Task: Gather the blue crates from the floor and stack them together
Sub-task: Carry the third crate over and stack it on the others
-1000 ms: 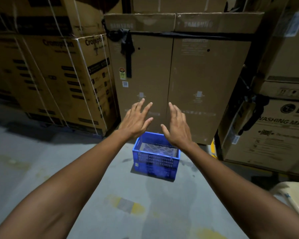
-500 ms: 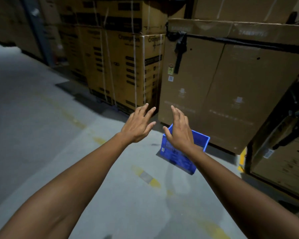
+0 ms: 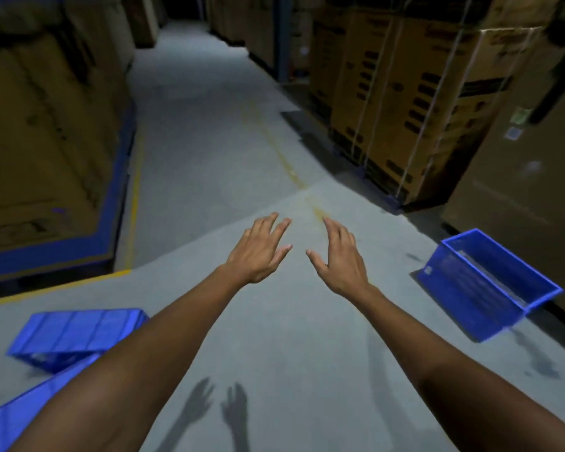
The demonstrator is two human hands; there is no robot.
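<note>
My left grip [image 3: 258, 252] and right grip [image 3: 341, 259] are both spread and empty, palms half-turned toward each other above the floor [image 3: 274, 337]. I judge they are poised to take a crate by its sides. None is within reach. One blue crate [image 3: 480, 288] stands open side up, far right, near the cardboard boxes [image 3: 421, 93]. A second crate [image 3: 75, 334] lies tipped at lower left, ribbed face up. A third crate [image 3: 20, 415] shows at the corner. Half a second ago the right-hand crate sat just behind my right grip. The view has since swung left, revealing the other two.
</note>
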